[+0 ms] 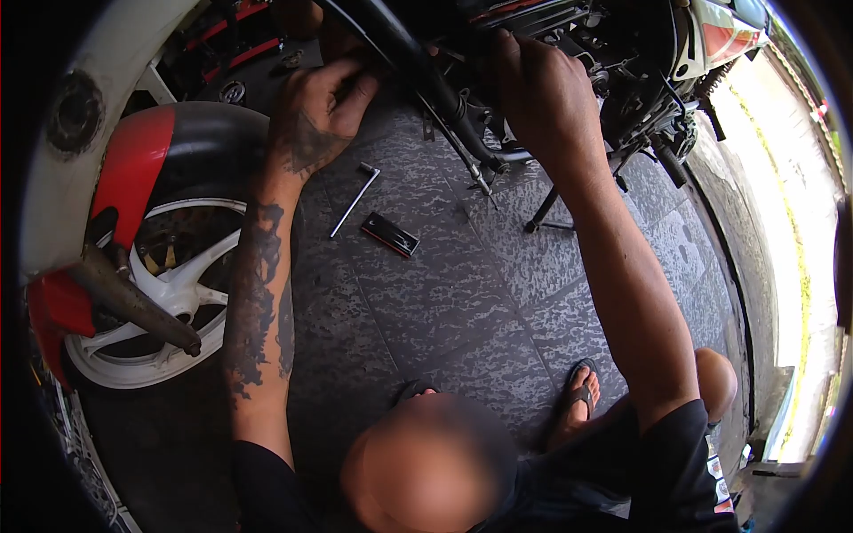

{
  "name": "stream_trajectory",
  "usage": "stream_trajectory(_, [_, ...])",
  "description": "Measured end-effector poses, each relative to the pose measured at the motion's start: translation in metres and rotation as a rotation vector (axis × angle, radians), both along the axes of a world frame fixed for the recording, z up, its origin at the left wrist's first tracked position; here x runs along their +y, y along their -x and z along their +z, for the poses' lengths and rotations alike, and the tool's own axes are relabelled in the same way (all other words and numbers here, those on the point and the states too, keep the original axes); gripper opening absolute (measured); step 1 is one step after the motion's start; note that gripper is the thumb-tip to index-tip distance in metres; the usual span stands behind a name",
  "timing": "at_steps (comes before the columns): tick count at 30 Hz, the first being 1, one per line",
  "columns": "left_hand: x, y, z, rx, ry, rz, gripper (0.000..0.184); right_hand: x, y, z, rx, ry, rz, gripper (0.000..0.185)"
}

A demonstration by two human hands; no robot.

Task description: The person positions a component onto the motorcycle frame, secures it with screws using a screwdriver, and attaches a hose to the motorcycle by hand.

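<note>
At the top of the head view is a partly stripped motorcycle [613, 80], with a thick black tube [413, 71] slanting down between my hands. My left hand [322, 114] is left of this tube, its thumb bent and fingers curled; the fingertips go into shadow, so any held item is hidden. My right hand [551, 102] is closed against the dark parts right of the tube, knuckles up, and its grip is hidden too. On the floor below the left hand lie an L-shaped wrench [355, 199] and a small black rectangular case [390, 234].
A white-spoked wheel [182, 302] under a red and black fender [133, 169] stands close to my left forearm. The motorcycle's stand [546, 218] rests on the patterned tile floor [444, 302]. My sandaled foot [582, 391] is at the lower right.
</note>
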State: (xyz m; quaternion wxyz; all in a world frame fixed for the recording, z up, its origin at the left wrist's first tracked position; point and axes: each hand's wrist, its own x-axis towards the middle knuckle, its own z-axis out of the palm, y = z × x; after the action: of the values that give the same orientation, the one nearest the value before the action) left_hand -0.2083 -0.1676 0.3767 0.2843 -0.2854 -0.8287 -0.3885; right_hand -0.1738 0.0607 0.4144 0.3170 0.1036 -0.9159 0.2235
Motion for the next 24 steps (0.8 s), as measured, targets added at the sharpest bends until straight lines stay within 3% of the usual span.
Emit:
stream_trajectory(13, [-0.002, 0.006, 0.001, -0.023, -0.040, -0.085, 0.025, -0.001, 0.000, -0.002, 0.033, -0.007, 0.003, 0.042])
stream_trajectory(16, [-0.004, 0.003, 0.002, -0.125, 0.007, -0.030, 0.025, 0.000, 0.001, -0.006, 0.004, 0.072, 0.036, 0.044])
stream_trajectory(19, [0.000, 0.004, -0.003, 0.002, -0.060, -0.093, 0.026, 0.001, -0.001, -0.007, -0.006, 0.102, 0.029, 0.042])
stream_trajectory(22, [-0.002, 0.003, -0.001, -0.047, -0.041, -0.077, 0.026, -0.002, -0.004, -0.006, 0.106, 0.200, 0.108, 0.040])
stream_trajectory(24, [-0.002, 0.003, -0.001, -0.015, -0.017, -0.056, 0.027, -0.009, -0.003, -0.006, 0.095, 0.114, -0.037, 0.038])
